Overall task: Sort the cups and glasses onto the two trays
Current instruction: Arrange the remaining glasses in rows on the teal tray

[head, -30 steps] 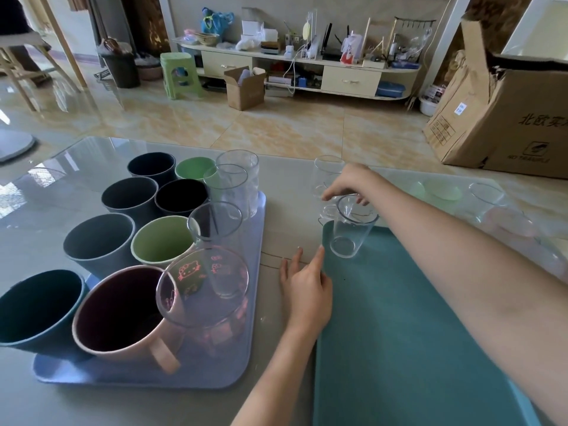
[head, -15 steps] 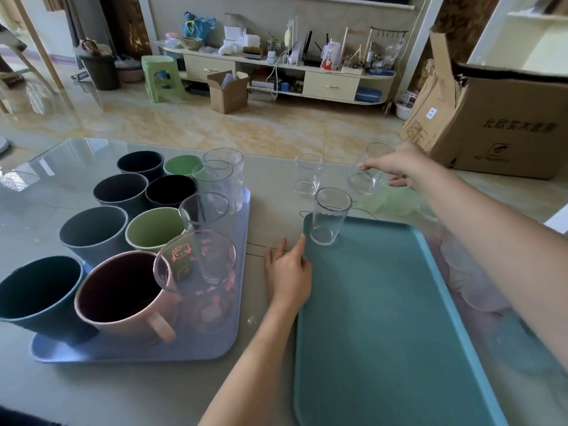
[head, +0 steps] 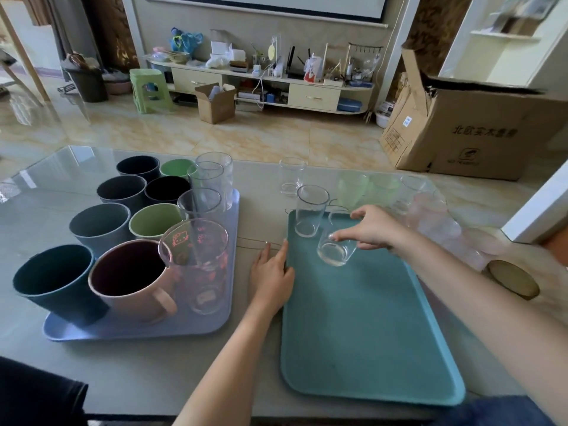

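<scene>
A teal tray [head: 362, 339] lies on the table to the right, with one clear glass [head: 309, 215] standing at its far left corner. My right hand [head: 373, 227] grips a second clear glass [head: 336, 245] by its rim, tilted just above the tray beside the first. My left hand [head: 272, 276] rests flat on the table, fingers against the teal tray's left edge. On the left, a lilac tray [head: 215, 318] holds several coloured cups, a pink mug [head: 135, 279] and several clear glasses, one printed in red [head: 196, 256].
Another clear glass [head: 291, 176] stands on the table behind the teal tray. Pale green and pink tinted glasses [head: 430, 207] crowd the table's right side. A round tan lid [head: 513, 279] lies at the right edge. A cardboard box [head: 479, 130] stands on the floor beyond.
My right hand reached to the far right glasses, took hold of a clear glass and brought it back over the teal tray. My left hand has stayed in place.
</scene>
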`<state>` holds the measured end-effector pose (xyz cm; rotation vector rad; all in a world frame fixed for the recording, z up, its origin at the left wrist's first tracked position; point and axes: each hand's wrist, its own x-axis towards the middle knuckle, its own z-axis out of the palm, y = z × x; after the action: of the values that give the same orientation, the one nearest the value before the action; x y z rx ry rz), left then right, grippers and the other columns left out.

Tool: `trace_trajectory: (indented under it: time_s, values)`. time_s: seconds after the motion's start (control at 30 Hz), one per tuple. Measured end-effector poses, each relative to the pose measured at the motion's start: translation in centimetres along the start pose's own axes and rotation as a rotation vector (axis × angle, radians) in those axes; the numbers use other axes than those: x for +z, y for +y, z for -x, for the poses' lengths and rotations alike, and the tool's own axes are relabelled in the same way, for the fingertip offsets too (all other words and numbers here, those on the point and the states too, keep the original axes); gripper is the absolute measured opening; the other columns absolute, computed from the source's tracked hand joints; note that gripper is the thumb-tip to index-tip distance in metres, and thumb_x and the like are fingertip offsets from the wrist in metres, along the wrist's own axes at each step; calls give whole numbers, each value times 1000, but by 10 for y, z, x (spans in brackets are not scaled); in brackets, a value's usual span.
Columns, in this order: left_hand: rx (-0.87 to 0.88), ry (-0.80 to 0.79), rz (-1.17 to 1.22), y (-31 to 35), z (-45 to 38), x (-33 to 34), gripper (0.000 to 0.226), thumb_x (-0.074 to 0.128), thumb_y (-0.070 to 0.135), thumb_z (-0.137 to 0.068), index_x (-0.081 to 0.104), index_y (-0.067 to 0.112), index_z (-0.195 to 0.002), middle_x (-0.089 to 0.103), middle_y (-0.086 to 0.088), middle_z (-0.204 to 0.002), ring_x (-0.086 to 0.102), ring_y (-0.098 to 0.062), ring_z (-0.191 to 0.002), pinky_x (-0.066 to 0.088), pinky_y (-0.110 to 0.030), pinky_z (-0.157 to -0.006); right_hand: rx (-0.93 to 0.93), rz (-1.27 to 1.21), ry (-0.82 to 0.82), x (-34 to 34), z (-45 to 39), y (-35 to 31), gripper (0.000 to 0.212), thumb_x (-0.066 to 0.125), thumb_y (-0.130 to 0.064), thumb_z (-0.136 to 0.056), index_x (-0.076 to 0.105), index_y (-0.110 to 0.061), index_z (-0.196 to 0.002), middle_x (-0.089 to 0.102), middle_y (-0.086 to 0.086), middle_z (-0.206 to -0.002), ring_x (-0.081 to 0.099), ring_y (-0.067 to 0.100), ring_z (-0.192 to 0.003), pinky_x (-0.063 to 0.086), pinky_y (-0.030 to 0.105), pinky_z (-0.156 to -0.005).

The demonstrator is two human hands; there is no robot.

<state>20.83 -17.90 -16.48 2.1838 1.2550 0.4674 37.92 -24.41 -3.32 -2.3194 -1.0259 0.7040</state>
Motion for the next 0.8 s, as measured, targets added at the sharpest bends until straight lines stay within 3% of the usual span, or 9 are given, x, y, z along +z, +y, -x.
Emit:
trace_trajectory:
  time_s: [0.07,0.17,0.37,0.6,0.8]
  values:
    - [21,15,-11,2,1,-2,64,40,18,-88,20,27,-149,34,-17,-150,11,-22,-147,14,-30,-117,-53,61,36,13,1,-3,97,85,-44,-56,42,-11,-135,50,3,-136,61,22,-104,52,35,-90]
    - [34,29,-13,5,4,-4,62,40,16,-90,21,25,-148,34,-14,-151,13,-22,-146,13,-30,-117,-110,99,46,27,3,-11,93,84,-43,-59,42,-12,-135,46,3,-140,47,21,-125,41,31,-98]
    - [25,35,-25,2,2,-2,61,40,17,-90,21,26,-148,23,-21,-153,14,-24,-146,13,-30,-117,-146,161,35,52,5,-15,88,81,-42,-63,40,-13,-134,46,3,-138,45,21,-125,40,30,-91]
    - [68,54,-14,-2,-1,6,61,35,9,-90,23,20,-148,33,-15,-151,13,-18,-146,10,-31,-119,-174,142,86,60,5,-14,89,80,-43,-66,32,-10,-133,44,6,-138,45,24,-124,36,27,-82]
    - [46,70,-25,6,2,4,60,35,4,-90,23,15,-148,31,-9,-153,11,-15,-147,6,-37,-119,-137,51,-95,45,0,-11,104,76,-56,-63,18,-12,-138,40,7,-139,43,23,-126,37,31,-97]
